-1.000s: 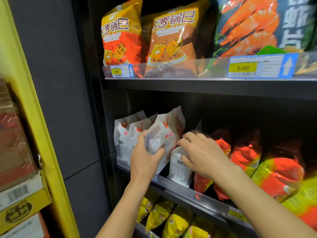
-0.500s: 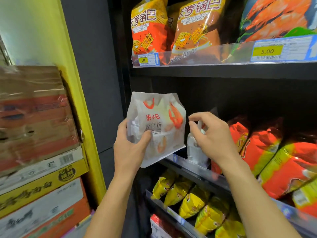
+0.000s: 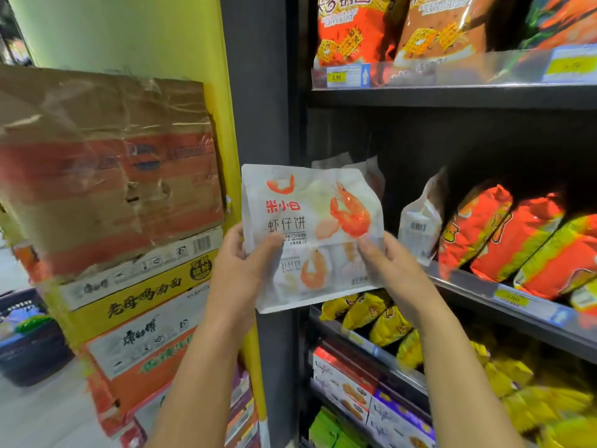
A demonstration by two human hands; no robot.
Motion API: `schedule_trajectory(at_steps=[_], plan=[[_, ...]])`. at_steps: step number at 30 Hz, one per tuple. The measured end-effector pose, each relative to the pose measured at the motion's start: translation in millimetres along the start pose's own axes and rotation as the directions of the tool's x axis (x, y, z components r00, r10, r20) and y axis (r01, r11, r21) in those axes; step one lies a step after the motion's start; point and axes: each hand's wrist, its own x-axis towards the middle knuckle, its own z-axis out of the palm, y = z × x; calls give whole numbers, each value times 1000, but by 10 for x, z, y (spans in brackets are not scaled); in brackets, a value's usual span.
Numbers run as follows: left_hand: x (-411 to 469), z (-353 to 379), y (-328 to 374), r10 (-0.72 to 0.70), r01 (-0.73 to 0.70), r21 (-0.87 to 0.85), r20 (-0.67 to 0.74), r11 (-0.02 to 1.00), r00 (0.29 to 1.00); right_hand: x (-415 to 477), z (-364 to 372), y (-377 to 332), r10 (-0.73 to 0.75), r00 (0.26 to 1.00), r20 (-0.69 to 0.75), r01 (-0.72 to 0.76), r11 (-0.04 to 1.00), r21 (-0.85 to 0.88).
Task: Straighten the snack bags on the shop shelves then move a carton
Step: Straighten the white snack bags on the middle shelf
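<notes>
Prawn bag [image 3: 310, 221] held up off shelf, out in front of unit's side panel [image 3: 258, 108], front facing camera, roughly upright. Left hand [image 3: 240, 266] grip clamped on lower left edge, thumb across front. Right hand [image 3: 391, 270] grip clamped on lower right, thumb on front too. Another white bag [image 3: 418, 221] sits side-on at left end of middle shelf [image 3: 468, 287], red bags [image 3: 520, 234] leaning just beside it. Yellow bags [image 3: 384, 324] one shelf down, orange bags [image 3: 352, 30] up top. Carton stack [image 3: 106, 176] off to left against yellow pillar [image 3: 226, 92], top one taped and pretty scuffed, neither hand touching it.
</notes>
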Motion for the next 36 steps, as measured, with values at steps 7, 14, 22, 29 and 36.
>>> schedule_trajectory(at_steps=[7,14,22,29,36], plan=[[-323,-235,108,-215,232,-72,188,970,958,-516,308,357,287,956,64,-269,769,580],[-470,-401,230,-305,334,-162,179,929,935,-789,393,546,372,926,62,-289,595,750],[-673,-298,138,-261,227,213,144,950,955,-824,408,333,323,946,-23,-272,830,486],[-586,-500,-264,-360,359,19,89,933,929,-1014,189,160,287,958,-18,-225,787,574],[-668,-662,-543,-533,558,-452,195,696,823,-1183,123,-53,251,968,-14,-178,721,670]])
